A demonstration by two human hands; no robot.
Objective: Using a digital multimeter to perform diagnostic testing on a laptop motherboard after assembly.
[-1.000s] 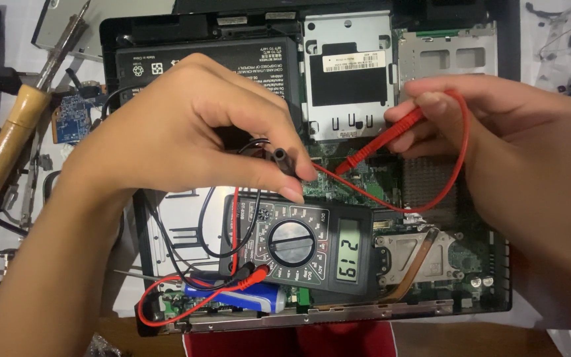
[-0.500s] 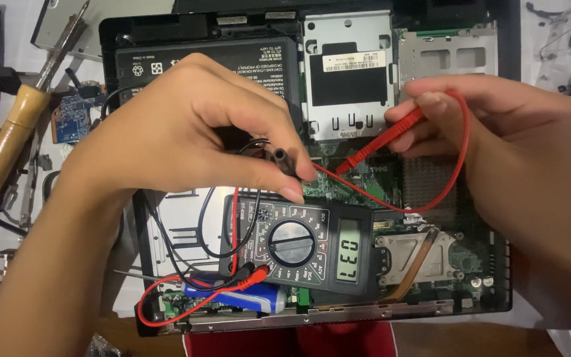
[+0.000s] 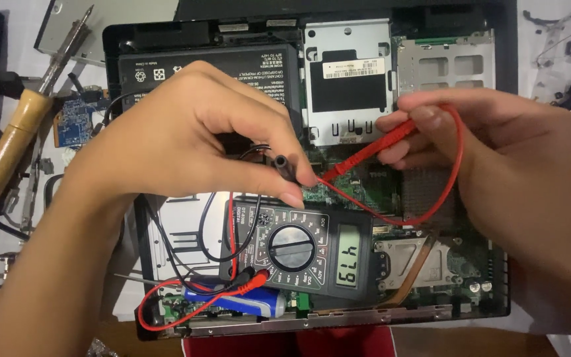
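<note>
An opened laptop (image 3: 484,291) lies bottom-up with its green circuit board (image 3: 358,188) exposed. My left hand (image 3: 186,132) pinches a black probe (image 3: 284,164), tip down on the board. My right hand (image 3: 497,152) grips a red probe (image 3: 365,153) that slants down-left, its tip touching the board close to the black one. A red lead (image 3: 454,165) loops from it under my right hand. A dark grey digital multimeter (image 3: 295,248) rests on the laptop below both hands, display lit, red and black leads plugged in at its lower left.
A wooden-handled soldering iron (image 3: 24,125) lies at the left beside a small blue circuit board (image 3: 74,122). A blue cylindrical cell (image 3: 246,303) sits under the meter. The black battery pack (image 3: 186,66) and metal drive bay (image 3: 346,79) fill the laptop's far side. Clear plastic parts (image 3: 563,46) lie at top right.
Both hands and probes stay where they were. Only the digits on the multimeter display have changed.
</note>
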